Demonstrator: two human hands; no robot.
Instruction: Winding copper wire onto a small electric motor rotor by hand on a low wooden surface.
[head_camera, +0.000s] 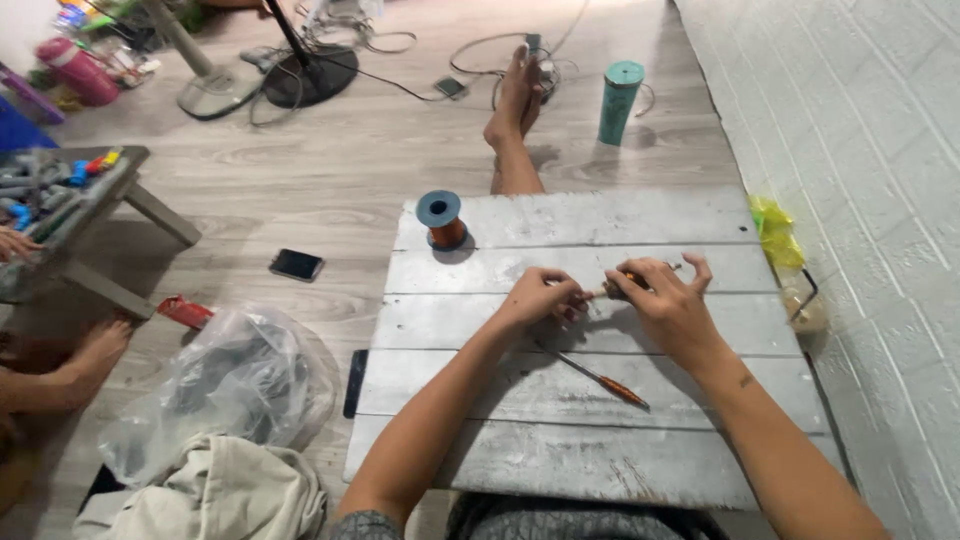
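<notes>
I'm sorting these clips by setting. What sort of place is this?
Probably a home floor used as a small workshop: a low grey plank table on wood-look flooring, a spool of copper wire on it, a screwdriver beside both hands, and a standing fan's base.

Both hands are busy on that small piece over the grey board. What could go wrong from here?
1. The left hand and right hand pinch a small piece in mid-air; it could slip from the fingertips.
2. The screwdriver lies loose by the forearms and might get knocked.
3. The copper wire spool stands near the board edge and could roll off.
</notes>
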